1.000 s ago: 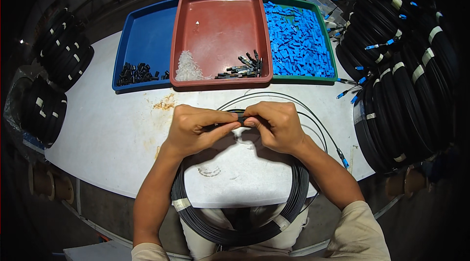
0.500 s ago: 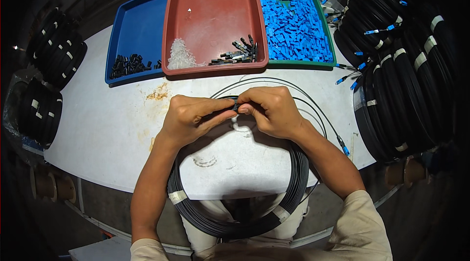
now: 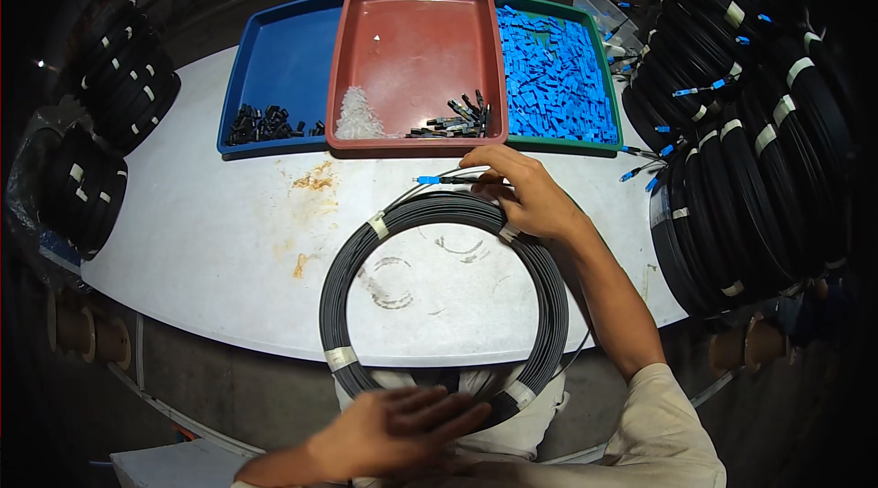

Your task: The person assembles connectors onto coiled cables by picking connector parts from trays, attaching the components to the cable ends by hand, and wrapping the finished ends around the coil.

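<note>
A coil of black cable (image 3: 336, 300), bound with pale tape bands, lies flat with its near part over the table's front edge. My right hand (image 3: 523, 193) is at the coil's far right, its fingers closed on a thin cable end. That end carries a blue connector (image 3: 427, 180) with a black boot, which points left past the fingertips. Low in the picture, my left hand (image 3: 393, 429) passes over the near rim of the coil. Its fingers are stretched out and slightly blurred, and nothing shows in them.
Behind the coil stand a blue tray (image 3: 293, 49) with black parts, a red tray (image 3: 421, 40) with clear sleeves and black connector pieces, and a green-rimmed tray (image 3: 615, 108) of blue connector parts. Finished-looking cable coils (image 3: 750, 177) are stacked right, more coils (image 3: 101, 186) left.
My hands, together over the coil's far side before, have parted. The left has swung down to the near rim; the right now has the blue-tipped cable end. The coil shows whole on the table.
</note>
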`<action>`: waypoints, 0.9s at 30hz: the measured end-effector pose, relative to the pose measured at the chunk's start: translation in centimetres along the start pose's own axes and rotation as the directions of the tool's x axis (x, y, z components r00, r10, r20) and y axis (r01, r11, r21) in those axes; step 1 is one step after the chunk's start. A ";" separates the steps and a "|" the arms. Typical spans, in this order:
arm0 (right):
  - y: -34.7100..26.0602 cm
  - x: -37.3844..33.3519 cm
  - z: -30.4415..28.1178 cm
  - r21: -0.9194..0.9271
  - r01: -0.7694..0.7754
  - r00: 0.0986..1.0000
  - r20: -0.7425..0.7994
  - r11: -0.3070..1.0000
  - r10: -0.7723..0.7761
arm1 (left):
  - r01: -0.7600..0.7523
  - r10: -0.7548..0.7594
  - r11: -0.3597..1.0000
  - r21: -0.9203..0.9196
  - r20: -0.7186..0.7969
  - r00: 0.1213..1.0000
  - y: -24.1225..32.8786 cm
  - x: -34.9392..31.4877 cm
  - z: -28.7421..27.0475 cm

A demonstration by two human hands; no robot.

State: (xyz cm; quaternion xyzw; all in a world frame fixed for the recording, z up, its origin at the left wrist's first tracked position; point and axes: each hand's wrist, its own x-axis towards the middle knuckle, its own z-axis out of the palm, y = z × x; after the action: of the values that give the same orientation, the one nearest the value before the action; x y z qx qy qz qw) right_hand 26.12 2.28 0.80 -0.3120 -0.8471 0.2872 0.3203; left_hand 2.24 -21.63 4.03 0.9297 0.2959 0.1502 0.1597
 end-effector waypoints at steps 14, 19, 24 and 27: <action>-8.7 -3.0 -5.2 -0.314 0.159 0.983 -0.035 0.936 -0.179 | 0.189 0.038 0.874 0.448 -0.451 0.892 2.5 -0.6 9.4; -8.1 -9.6 -6.1 -0.287 -0.352 0.908 -0.337 0.891 0.250 | 0.254 -0.005 0.873 0.416 -0.513 0.858 3.8 0.7 10.3; -4.5 -15.3 -4.4 -0.375 -0.606 0.765 -0.516 0.701 0.386 | 0.155 -0.092 0.985 0.076 -0.527 0.845 4.5 2.1 6.8; -3.7 -15.9 -3.1 -0.241 -0.666 0.707 -0.505 0.706 0.494 | 0.127 -0.140 0.990 -0.063 -0.588 0.797 2.1 2.2 3.6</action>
State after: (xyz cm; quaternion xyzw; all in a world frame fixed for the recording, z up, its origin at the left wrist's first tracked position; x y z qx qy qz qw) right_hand 36.67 -10.55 -0.51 -0.6795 -0.6558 0.1214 0.3058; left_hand 6.33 -22.71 2.01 0.8119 0.3941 0.4233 0.0791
